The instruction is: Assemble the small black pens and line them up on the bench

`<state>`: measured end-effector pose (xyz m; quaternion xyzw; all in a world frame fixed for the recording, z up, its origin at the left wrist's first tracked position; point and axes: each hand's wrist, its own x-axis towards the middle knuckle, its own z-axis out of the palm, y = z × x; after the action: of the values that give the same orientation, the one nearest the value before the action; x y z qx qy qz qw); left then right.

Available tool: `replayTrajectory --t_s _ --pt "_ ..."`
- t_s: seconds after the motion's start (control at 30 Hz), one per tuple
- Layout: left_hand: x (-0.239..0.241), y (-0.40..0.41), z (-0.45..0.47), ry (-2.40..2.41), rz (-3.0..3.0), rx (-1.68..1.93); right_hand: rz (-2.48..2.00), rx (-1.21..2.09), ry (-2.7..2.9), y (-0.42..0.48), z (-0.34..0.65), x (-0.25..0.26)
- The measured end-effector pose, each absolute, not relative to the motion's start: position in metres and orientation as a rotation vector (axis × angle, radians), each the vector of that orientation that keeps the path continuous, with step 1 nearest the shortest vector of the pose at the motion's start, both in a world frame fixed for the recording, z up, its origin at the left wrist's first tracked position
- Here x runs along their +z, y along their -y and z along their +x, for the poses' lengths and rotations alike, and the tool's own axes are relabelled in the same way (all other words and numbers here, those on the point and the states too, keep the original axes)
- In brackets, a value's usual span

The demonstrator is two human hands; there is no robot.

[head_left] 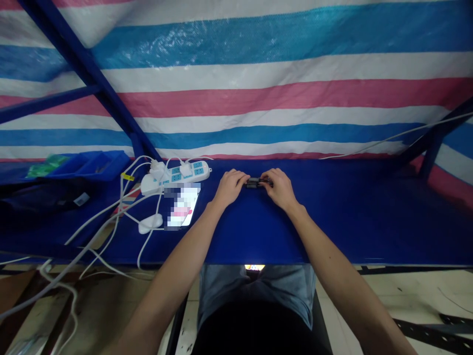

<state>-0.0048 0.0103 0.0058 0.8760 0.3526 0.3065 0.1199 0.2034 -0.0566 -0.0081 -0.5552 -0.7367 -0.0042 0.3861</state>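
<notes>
Small dark, rod-shaped pieces (253, 183) lie side by side between my two hands, low over the blue shelf surface (258, 227). Their exact kind is too small to make out. My left hand (232, 187) is closed, with thumb and fingertips at their left end. From the other side my right hand (279, 188) pinches their right end, and its fingers hide part of them. Left of my left hand lies a lit phone (189, 207), its screen partly blurred out.
A white power strip (173, 176) with plugs sits behind the phone, and a white adapter (150, 224) beside it. White cables (107, 224) run off left. Blue bins (90, 165) stand at the far left. Striped sheeting (258, 103) hangs behind, with blue frame posts (92, 74).
</notes>
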Motion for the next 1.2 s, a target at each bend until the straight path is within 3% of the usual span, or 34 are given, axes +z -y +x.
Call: replayTrajectory --t_s 0.3,0.57,0.83,0.9,1.07,1.2 --pt "0.006 -0.007 -0.006 -0.984 2.549 0.994 -1.542 0.066 1.902 0.057 0.202 -0.01" --pt "0.005 -0.009 -0.001 -1.042 2.571 0.875 -1.485 0.062 1.847 0.058 0.202 -0.008" --pt "0.005 -0.01 -0.006 -1.027 2.566 1.039 -1.49 0.232 1.604 0.059 0.205 -0.001" --pt "0.007 -0.009 -0.007 -1.069 2.513 1.126 -1.386 0.428 1.363 0.058 0.207 0.003" --pt "0.009 -0.009 -0.008 -1.104 2.46 1.21 -0.945 1.282 0.896 0.053 0.214 0.009" --pt "0.007 -0.01 -0.007 -1.024 2.436 1.236 -0.699 1.511 0.772 0.054 0.213 0.009"
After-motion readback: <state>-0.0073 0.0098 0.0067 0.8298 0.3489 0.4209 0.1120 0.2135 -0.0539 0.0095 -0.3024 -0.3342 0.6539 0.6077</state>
